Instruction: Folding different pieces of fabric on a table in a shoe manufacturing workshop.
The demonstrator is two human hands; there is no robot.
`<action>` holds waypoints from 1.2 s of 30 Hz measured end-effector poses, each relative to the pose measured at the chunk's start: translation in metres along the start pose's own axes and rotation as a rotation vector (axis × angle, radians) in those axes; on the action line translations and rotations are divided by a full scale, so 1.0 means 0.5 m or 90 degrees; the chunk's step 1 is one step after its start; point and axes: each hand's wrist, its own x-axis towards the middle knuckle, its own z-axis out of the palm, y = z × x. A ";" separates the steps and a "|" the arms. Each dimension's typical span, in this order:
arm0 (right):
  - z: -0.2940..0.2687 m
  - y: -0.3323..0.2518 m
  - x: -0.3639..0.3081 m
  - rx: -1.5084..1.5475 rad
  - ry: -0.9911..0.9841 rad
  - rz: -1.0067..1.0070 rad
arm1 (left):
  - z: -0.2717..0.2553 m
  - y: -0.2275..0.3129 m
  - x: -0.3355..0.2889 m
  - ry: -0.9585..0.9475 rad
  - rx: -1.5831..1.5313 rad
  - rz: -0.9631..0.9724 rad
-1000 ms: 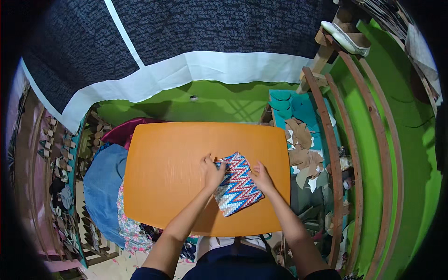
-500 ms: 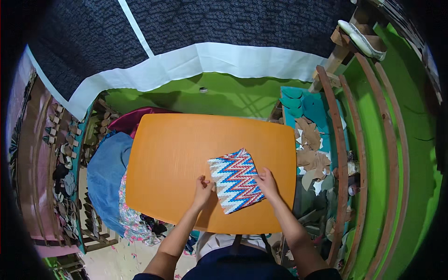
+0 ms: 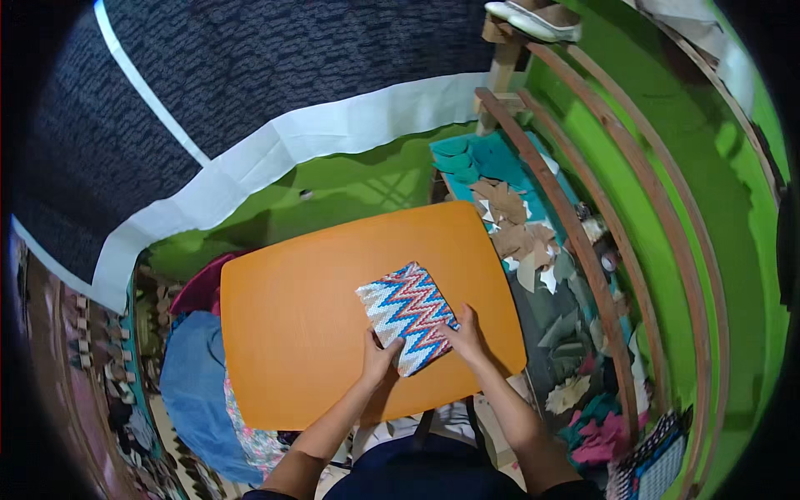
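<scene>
A piece of woven fabric [image 3: 408, 312] in white, blue and red zigzags lies over the orange table [image 3: 292, 333], tilted, with its near corner towards me. Its pale left edge looks slightly curled. My left hand [image 3: 381, 357] pinches the lower left edge, thumb on top and the fingers partly hidden below. At the right edge, my right hand [image 3: 465, 337] grips the fabric with the thumb laid over it. Whether the piece is folded double or sewn into a pouch I cannot tell.
Blue denim cloth [image 3: 196, 375] bulges beside the table's left edge. On the right stand a bench with brown and green scraps [image 3: 525, 237] and long wooden rails [image 3: 600, 333]. Shoe lasts or heels line a rack [image 3: 117, 367] at far left. A dark patterned curtain [image 3: 292, 50] hangs ahead.
The view has turned to the right. My left hand, beside the fabric before, now has hold of its lower left edge. The right hand stays at the right edge.
</scene>
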 end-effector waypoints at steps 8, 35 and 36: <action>-0.043 -0.104 -0.070 0.530 -0.237 0.368 | 0.012 0.071 -0.011 -0.162 -0.145 -0.129; -0.031 -0.131 0.006 -0.686 0.212 -0.170 | -0.042 0.045 -0.073 -0.235 0.920 0.426; -0.009 -0.158 -0.023 -0.637 0.152 -0.192 | -0.045 0.043 -0.069 -0.191 0.917 0.459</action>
